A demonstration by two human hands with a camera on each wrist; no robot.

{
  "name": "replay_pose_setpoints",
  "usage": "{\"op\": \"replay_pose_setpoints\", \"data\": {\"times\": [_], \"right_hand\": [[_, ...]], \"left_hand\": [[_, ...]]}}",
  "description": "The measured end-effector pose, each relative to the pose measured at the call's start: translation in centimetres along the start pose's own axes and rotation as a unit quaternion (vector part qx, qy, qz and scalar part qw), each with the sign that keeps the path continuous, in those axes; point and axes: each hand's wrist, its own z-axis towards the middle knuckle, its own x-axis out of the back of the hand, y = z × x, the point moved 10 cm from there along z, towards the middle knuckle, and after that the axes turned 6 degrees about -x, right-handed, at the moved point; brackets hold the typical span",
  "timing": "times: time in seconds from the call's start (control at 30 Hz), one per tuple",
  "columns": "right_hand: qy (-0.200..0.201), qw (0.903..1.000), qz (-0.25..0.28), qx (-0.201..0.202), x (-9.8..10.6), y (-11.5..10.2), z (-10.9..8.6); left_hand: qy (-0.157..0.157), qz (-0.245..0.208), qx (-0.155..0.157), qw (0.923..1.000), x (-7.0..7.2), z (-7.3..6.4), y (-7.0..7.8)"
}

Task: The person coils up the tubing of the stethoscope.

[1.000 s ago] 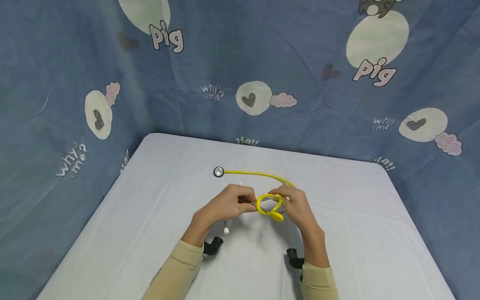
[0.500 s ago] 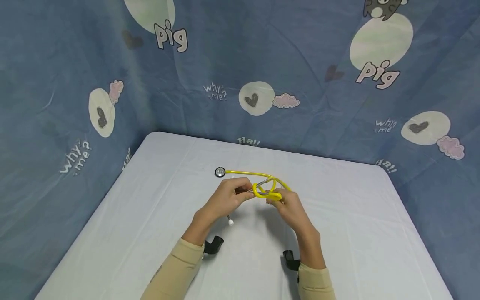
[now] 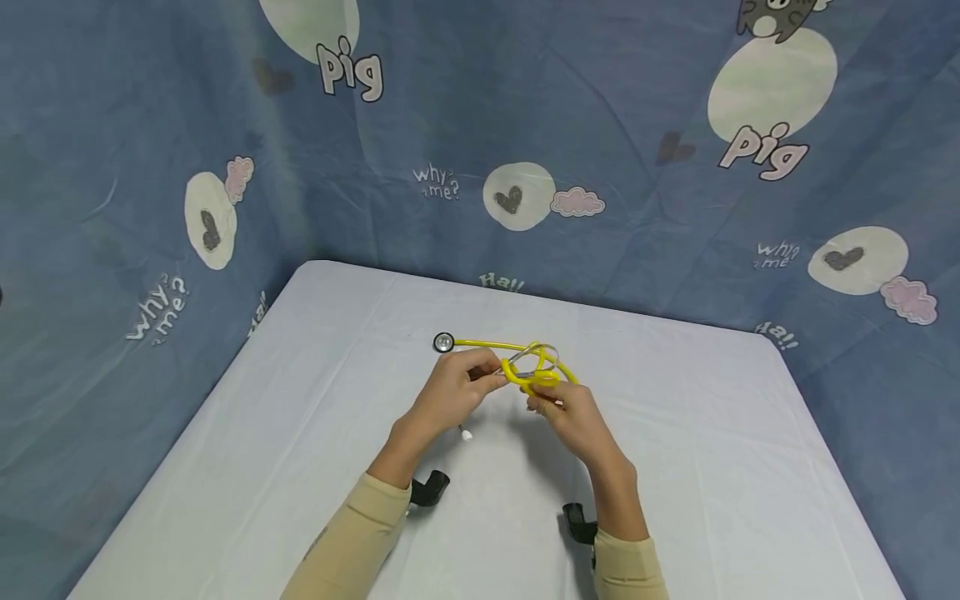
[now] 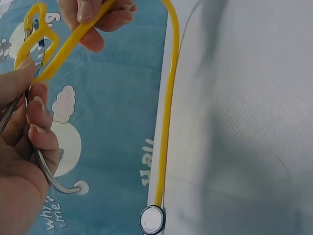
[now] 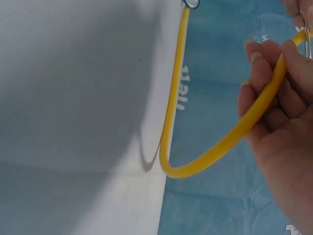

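Note:
A stethoscope with yellow tubing [image 3: 491,343] is held between both hands. My left hand [image 3: 456,387] pinches its silver ear tubes [image 4: 46,171] where the tubing bends round them. One ear tube ends in a white ear tip [image 4: 82,187] below the fingers. My right hand [image 3: 573,417] holds the tubing between thumb and fingers, and in the right wrist view the yellow length [image 5: 210,159] crosses the palm. Yellow loops wrap about the metal tubes just beyond the left fingertips. The round chest piece [image 3: 444,342] lies on the table past the left hand.
A white cloth covers the table [image 3: 720,467], and a blue printed curtain [image 3: 637,233] hangs along its far and side edges. Black curved mounts [image 3: 430,489] stick out at both wrists beside the beige sleeves [image 3: 352,542].
Both hands and the looped tubing have moved away from the body. My right hand has shifted left, and the yellow loop has turned upward. The chest piece has stayed on the table.

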Motion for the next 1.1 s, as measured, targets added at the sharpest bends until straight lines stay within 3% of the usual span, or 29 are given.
{"op": "replay_pose_setpoints", "data": {"times": [0.27, 0.43, 0.83, 0.97, 1.1], "right_hand": [[-0.014, 0.9996, 0.005, -0.024, -0.3, 0.0, 0.0], [-0.03, 0.999, 0.006, -0.032, -0.5, -0.1, -0.1], [-0.101, 0.9946, 0.019, 0.005, -2.2, -0.8, -1.5], [-0.09, 0.9952, 0.029, 0.026, -1.3, -1.7, -1.4], [-0.072, 0.9967, 0.018, 0.033, -0.5, -2.0, -1.3]], "left_hand": [[0.044, 0.026, 0.014, 0.9986, 1.3, 0.2, -0.6], [0.051, 0.046, 0.019, 0.9974, 1.6, 0.4, -1.0], [0.082, 0.113, 0.059, 0.9884, 2.7, -0.9, -2.6], [0.074, 0.135, 0.05, 0.9867, 2.7, -0.4, -2.6], [0.047, 0.137, 0.055, 0.9879, 2.2, -0.3, -2.9]]}}
